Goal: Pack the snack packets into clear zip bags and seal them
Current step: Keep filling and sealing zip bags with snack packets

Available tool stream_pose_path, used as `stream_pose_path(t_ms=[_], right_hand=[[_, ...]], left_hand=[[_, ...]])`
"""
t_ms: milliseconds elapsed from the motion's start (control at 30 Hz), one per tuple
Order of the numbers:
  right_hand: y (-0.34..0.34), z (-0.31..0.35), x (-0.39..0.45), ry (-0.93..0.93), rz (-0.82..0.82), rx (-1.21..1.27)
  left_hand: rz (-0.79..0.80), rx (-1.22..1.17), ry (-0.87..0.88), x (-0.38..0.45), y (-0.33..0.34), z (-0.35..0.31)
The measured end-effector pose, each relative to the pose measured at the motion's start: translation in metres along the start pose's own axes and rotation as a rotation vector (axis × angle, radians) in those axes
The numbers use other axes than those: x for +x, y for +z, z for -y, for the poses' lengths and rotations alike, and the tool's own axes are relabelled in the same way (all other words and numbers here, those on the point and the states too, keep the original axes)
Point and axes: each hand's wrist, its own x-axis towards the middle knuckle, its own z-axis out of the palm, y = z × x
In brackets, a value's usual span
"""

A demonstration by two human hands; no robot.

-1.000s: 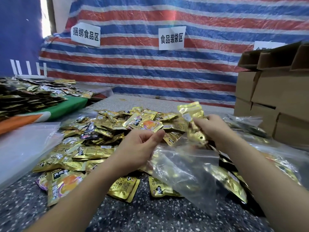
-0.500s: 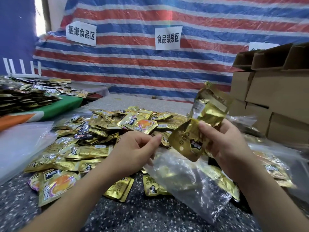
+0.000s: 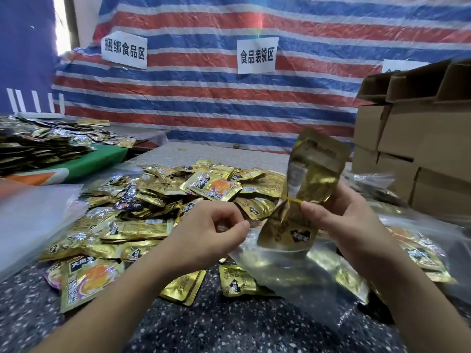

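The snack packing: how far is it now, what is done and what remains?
Done: filled clear bags lie at the right, though their seals cannot be judged. In hand: the right hand grips a banded bundle of gold packets above the clear zip bag, whose mouth the left hand pinches. Left: inserting this bundle, sealing, and packing the large loose pile on the table.

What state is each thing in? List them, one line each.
Bundle of gold foil snack packets: bound by a yellow rubber band, held upright above the bag.
Clear plastic zip bag: mouth open, unsealed, a few gold packets inside.
Right hand: grips the bundle.
Left hand: pinches the bag's rim.
Loose gold foil packets: piled on the speckled table.
Brown cardboard boxes: stacked, top flaps open.
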Motion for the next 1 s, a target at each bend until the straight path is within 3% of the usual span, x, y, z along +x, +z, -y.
stream_pose_path(t_ms=[100, 300, 467, 633, 1000], right_hand=[[-0.001, 0.006, -0.004, 0.066, 0.148, -0.111], [-0.002, 0.006, -0.008, 0.132, 0.284, -0.355], [-0.005, 0.004, -0.005, 0.139, 0.213, -0.278], [-0.007, 0.003, -0.003, 0.144, 0.124, -0.271], [0.005, 0.005, -0.009, 0.128, 0.328, -0.647]], left_hand=[[-0.022, -0.041, -0.017, 0.001, -0.002, 0.001], [-0.032, -0.088, -0.028, 0.002, -0.002, 0.001], [0.005, -0.213, -0.038, 0.003, -0.003, 0.001], [-0.138, -0.270, -0.132, 0.008, 0.000, 0.003], [-0.192, -0.305, -0.107, 0.007, 0.005, 0.004]])
